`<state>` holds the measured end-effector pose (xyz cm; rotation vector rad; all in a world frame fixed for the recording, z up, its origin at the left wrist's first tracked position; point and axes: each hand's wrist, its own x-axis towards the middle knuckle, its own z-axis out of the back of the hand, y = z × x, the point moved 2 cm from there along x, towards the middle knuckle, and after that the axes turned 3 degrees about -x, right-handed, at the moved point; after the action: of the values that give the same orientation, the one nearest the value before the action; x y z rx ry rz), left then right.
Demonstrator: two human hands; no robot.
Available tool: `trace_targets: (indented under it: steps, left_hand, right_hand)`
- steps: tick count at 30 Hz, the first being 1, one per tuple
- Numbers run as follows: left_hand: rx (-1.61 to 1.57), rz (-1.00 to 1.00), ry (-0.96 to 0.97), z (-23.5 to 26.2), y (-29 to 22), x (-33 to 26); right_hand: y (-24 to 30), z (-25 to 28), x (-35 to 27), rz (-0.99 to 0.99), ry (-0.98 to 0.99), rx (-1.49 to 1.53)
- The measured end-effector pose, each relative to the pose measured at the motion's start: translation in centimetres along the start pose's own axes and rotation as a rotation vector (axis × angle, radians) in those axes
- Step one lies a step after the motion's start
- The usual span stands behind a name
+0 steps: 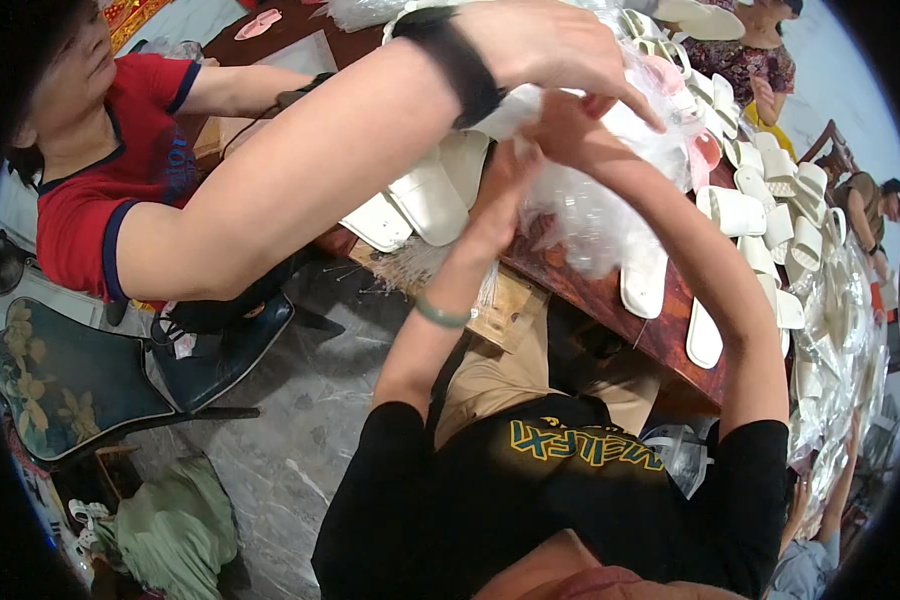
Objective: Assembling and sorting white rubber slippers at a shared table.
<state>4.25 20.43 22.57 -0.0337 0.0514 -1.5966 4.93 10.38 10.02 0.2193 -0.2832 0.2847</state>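
My left hand (503, 190) and my right hand (568, 132) are raised together over the table's near edge, both closed on a crumpled clear plastic bag (582, 218). A white slipper (644, 280) hangs out below the bag. A green bracelet (440, 315) circles my left wrist. A co-worker in a red shirt reaches across from the left. That person's hand (555, 45), with a black wristband, lies on the same plastic just above my hands. White slippers (425, 200) lie to the left of my hands.
The dark wooden table (610, 300) carries several rows of white slippers (740, 212) and bagged ones (840, 350) to the right. A pale wooden box (505, 305) sits under its edge. A flowered dark chair (60, 385) and green cloth (175, 525) are at left. Another person (875, 200) sits far right.
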Motion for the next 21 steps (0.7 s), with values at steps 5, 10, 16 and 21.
trace_targets:
  steps: [5, 10, 16, 21]
  left_hand:
    - [0.136, 0.212, -0.349, -6.4, 2.8, -5.9]
    - [0.725, 0.451, -0.154, -7.5, 6.1, -13.0]
    - [-0.661, 0.304, -1.41, -14.2, 5.7, -21.9]
    - [-1.94, 0.304, -2.114, -19.5, 2.6, -19.9]
  right_hand:
    - [11.6, -3.3, 3.4, 0.376, -0.077, 0.37]
    - [13.0, -3.3, 1.7, 0.507, -0.309, 0.36]
    - [14.2, 2.8, -2.3, 0.778, -0.231, 0.23]
    - [0.3, 7.8, -5.6, 0.471, -0.374, 0.249]
